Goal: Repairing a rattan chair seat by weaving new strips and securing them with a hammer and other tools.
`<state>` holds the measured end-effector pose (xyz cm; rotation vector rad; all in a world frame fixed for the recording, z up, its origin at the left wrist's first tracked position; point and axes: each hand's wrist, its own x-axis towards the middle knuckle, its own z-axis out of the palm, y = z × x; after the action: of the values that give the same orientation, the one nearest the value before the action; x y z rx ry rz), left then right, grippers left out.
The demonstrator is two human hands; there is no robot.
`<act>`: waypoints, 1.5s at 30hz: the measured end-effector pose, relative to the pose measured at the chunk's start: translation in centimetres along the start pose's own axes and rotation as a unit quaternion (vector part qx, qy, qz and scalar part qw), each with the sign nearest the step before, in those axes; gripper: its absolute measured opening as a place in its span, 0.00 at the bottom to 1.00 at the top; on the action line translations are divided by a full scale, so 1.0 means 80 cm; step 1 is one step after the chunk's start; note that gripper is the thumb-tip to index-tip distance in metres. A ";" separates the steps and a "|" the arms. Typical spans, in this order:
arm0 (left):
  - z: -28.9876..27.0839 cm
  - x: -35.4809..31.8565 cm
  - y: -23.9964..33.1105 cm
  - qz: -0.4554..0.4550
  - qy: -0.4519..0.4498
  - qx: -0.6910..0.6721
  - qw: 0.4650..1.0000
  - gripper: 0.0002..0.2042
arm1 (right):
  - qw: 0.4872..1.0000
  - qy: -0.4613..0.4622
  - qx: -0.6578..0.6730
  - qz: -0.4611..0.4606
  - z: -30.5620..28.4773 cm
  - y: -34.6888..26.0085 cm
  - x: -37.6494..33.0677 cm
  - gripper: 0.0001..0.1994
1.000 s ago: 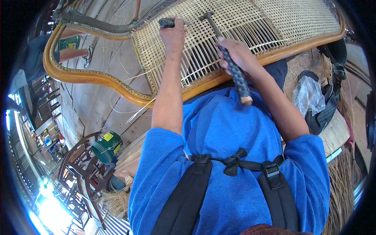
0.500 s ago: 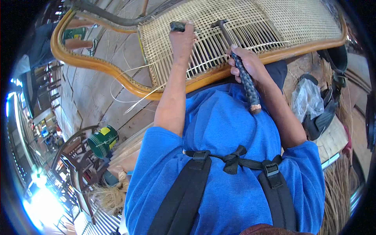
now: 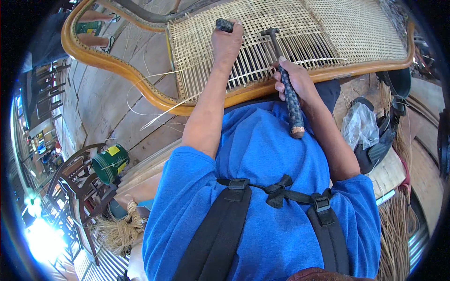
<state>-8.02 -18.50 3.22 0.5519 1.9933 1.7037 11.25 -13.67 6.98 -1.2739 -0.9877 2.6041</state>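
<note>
A curved, varnished wooden frame [image 3: 119, 71] lies across the top of the view, strung with a pale woven cane panel [image 3: 262, 19]. My left hand [image 3: 228, 43] is closed round the dark, wrapped handle of a tool [image 3: 224, 25]; its other end is hidden. Beneath that hand, strands run in parallel with dark gaps between them. My right hand [image 3: 300, 80] grips a hammer [image 3: 291, 100] by its dark braided handle, head pointing away over the panel. Loose cane strands [image 3: 166, 112] trail past the frame's near left edge.
A green bucket [image 3: 110, 164] stands left on the floor by dark wooden chair parts [image 3: 77, 180] and a fibre bundle [image 3: 123, 234]. To the right sit a clear plastic bag [image 3: 360, 125] and long bundled strands [image 3: 396, 234]. Another person's leg [image 3: 96, 41] shows at upper left.
My left hand, with its dark-handled tool, has moved a little right and farther over the panel. The hammer head has shifted slightly right and nearer. The whole view has tilted a little.
</note>
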 end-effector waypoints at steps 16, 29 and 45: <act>-0.014 -0.014 -0.003 -0.055 -0.004 -0.042 0.998 0.10 | 0.999 -0.011 -0.035 0.008 -0.013 -0.009 -0.020 0.18; 0.012 -0.001 0.016 -0.031 0.018 -0.028 0.999 0.11 | 0.999 0.026 -0.027 -0.012 -0.035 -0.026 -0.021 0.20; 0.044 0.014 -0.003 -0.025 -0.036 -0.014 0.999 0.11 | 0.999 0.016 0.047 -0.005 -0.043 -0.024 0.001 0.17</act>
<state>-6.94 -15.06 2.42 0.5412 1.9139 1.6569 13.33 -10.30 6.49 -1.2804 -0.8548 2.5807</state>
